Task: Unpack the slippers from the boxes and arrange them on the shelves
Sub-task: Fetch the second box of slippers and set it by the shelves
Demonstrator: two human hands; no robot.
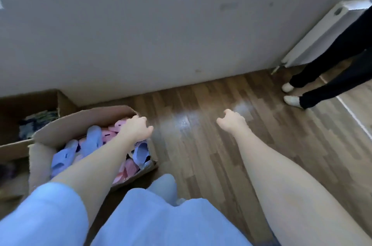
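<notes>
From the head view, the left hand hangs over the open cardboard box on the near left, its fingers curled down onto pink slippers; I cannot tell whether it grips one. Blue slippers fill the box's nearer side. The right hand hovers over the wooden floor, loosely curled and empty. A second box stands farther left.

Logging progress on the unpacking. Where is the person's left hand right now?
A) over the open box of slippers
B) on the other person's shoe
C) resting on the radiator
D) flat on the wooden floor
A: the left hand is over the open cardboard box holding pink and lilac slippers.
</notes>
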